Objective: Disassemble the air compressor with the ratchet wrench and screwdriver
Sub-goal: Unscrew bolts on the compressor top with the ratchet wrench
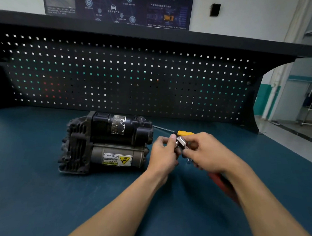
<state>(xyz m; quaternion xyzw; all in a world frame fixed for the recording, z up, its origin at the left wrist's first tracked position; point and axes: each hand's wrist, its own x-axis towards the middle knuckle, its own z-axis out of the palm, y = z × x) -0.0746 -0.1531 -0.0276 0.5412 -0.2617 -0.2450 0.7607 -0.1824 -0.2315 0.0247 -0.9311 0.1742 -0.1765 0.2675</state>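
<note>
Toward the back edge of the desk (37, 192), left of its middle: the air compressor (106, 144), with a black housing behind and a grey cylinder in front. On the cylinder, a yellow warning label, printed upside down from here.

Just right of the compressor and raised over the desk: left grip (163, 154) and right grip (206, 153), meeting on the silvery metal head of the ratchet wrench (180, 143). Left grip: thumb and fingers curled, pinching that head from the left. Right grip: fingers curled round the same piece from the right, with the red handle (219, 180) running back under the right wrist and forearm. Cannot tell whether a socket sits on the head.

Behind both grips, nearer the back edge: the screwdriver (184, 133), lying flat. Yellow handle partly hidden by the right fingers; thin shaft pointing left, its tip near the compressor's right end.

Along the back edge: a black pegboard (128, 76). On the wall above: a dark poster (116, 6).
</note>
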